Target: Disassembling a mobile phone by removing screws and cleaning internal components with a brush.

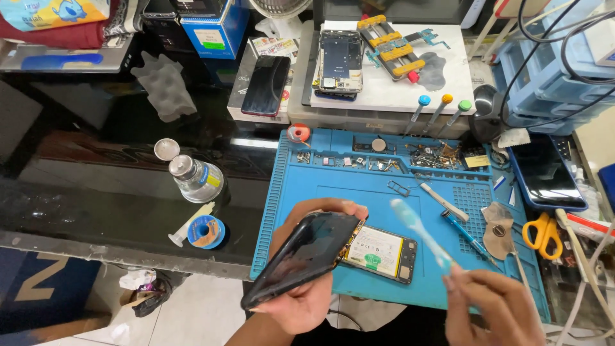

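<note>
Phone (pixel 307 256), glossy black, tilted in left hand (pixel 301 295); battery exposed.

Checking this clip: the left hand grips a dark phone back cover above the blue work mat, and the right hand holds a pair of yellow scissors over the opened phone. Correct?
Not quite. The right hand holds a pale blue toothbrush, not scissors; the yellow scissors lie untouched at the mat's right edge. The head view shows this. The rest stands: the left hand grips the dark back cover above the blue work mat, by the opened phone.

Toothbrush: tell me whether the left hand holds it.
No, the right hand holds the toothbrush; the left hand grips a dark phone.
</note>
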